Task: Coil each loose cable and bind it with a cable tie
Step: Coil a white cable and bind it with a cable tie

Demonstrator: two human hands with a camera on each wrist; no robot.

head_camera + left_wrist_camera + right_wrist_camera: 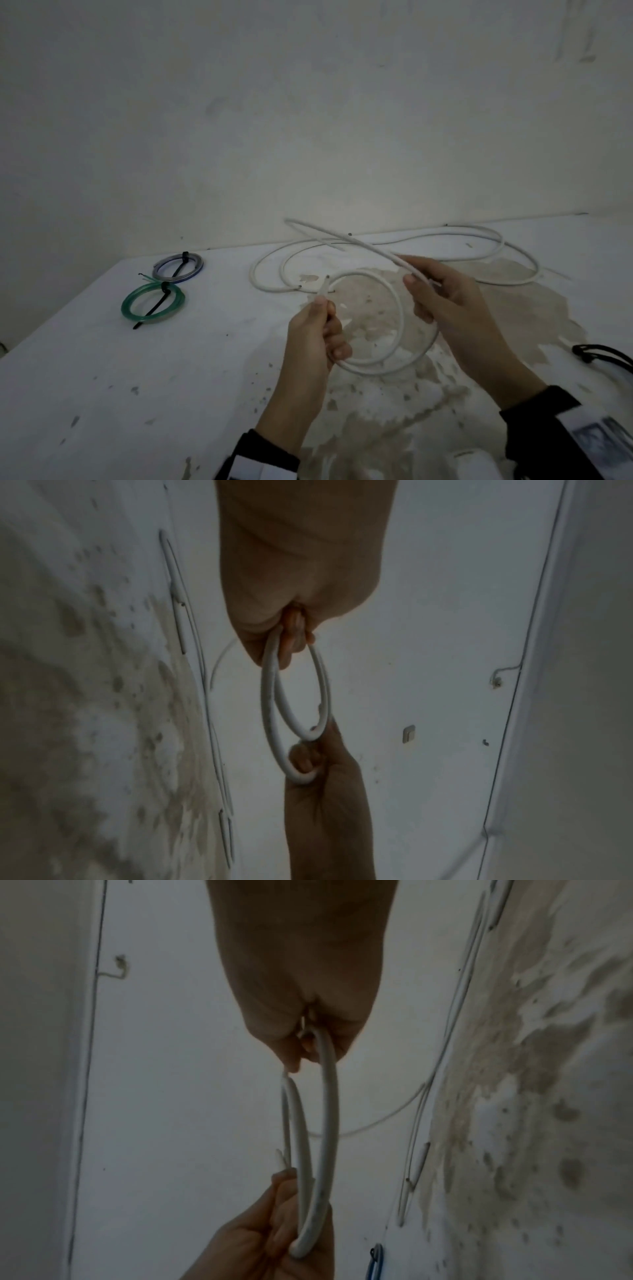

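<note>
I saw all 3 views dim, grainy and grey-tinted; both wrist views were darker, soft-focused, with straight lines bowing near edges.

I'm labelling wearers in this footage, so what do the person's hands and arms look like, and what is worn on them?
Both hands are bare: the left hand and right hand show no gloves, rings or watch. Each forearm is uncovered up to a dark sleeve pushed back from the wrist. The left sleeve carries a white band near its cuff; the right sleeve has a white patch with a blurred greyish print, unreadable here.
</note>
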